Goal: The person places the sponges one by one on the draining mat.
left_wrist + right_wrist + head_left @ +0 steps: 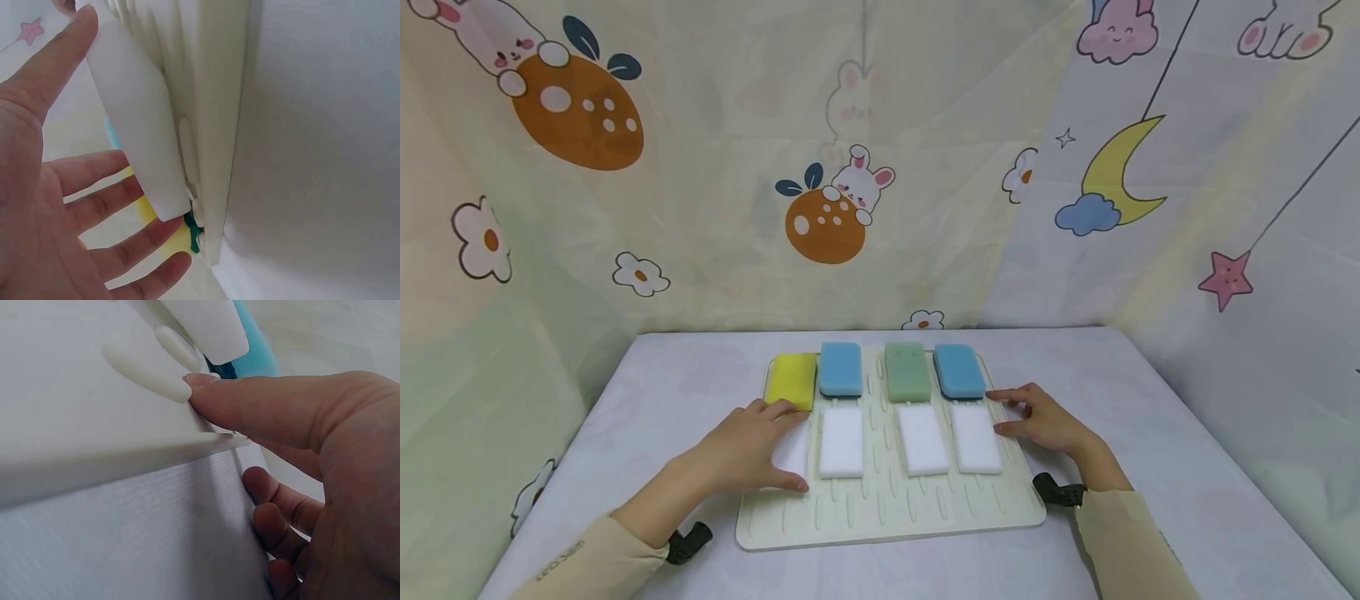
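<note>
My left hand [752, 450] spans a white sponge [792, 450] at the mat's left, thumb by its near end. Spread, nearly straight fingers reach its far end, beside a yellow sponge [792, 379]; in the left wrist view they lie along the white sponge [134, 119]. At the right edge of the cream ridged mat [887, 508] is my right hand [1045, 421]. Its index fingertip is at the corner of a blue sponge [959, 372], and its thumb rests on the mat near another white sponge [976, 439]. The right wrist view shows the other fingers loosely bent.
Along the mat's back row also stand a blue sponge [840, 369] and a green sponge [907, 372]. Two more white sponges, one left of centre [842, 442] and one right of centre [922, 440], lie in front. A printed curtain [715, 208] surrounds the white table [685, 383].
</note>
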{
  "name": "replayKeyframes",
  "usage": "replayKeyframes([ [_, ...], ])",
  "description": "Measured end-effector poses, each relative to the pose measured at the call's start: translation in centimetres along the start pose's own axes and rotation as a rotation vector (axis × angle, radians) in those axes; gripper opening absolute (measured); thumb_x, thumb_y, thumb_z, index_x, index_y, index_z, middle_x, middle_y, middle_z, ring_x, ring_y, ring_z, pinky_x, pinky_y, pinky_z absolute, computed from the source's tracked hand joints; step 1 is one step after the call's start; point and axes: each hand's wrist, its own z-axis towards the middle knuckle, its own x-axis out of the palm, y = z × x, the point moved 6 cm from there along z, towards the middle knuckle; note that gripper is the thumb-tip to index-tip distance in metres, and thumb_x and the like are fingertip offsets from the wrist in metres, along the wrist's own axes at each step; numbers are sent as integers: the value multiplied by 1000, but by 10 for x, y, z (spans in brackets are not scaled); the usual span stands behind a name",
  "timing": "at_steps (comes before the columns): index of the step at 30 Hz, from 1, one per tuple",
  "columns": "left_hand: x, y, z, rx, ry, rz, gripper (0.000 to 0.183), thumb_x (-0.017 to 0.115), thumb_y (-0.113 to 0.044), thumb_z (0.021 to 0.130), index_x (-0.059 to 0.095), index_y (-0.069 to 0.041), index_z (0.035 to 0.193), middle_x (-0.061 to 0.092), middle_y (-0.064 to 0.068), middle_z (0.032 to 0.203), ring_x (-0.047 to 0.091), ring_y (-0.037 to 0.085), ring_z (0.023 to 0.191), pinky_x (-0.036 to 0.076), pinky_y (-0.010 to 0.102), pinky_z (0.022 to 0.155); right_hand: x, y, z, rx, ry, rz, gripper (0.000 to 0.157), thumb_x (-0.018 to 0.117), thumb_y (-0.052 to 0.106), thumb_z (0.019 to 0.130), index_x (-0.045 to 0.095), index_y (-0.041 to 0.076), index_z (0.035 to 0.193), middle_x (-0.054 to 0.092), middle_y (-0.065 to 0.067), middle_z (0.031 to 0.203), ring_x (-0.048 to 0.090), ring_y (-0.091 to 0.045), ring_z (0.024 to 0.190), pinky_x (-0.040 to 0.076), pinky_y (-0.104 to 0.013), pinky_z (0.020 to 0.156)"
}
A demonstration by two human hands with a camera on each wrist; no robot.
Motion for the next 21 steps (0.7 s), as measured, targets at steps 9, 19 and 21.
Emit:
replayKeyframes([
  [9, 5, -2, -1, -22, -19, 10, 108, 82, -77, 65, 55, -16, 150, 54, 4, 148, 54, 31, 124, 48, 51, 102, 0, 0, 0, 6, 10, -4, 64, 85, 28, 84, 64, 13, 143, 49, -20, 127, 43, -27, 100, 39, -35, 79],
  [19, -12, 0, -10, -5, -115, 26, 99, 76, -77, 73, 54, -21, 151, 53, 3, 148, 52, 34, 131, 50, 55, 102, -5, -2, 2, -11, 23, -37, 63, 81, 33, 89, 61, 13, 145, 49, -20, 125, 43, -26, 100, 40, -34, 80],
  [21, -16, 3, -11, -11, -150, 15, 94, 75, -75, 77, 54, -20, 151, 54, 3, 147, 53, 34, 131, 50, 56, 103, -7, -2, 1, -16, 26, -64, 63, 78, 37, 91, 60, 12, 146, 50, -19, 125, 46, -26, 102, 42, -34, 81],
])
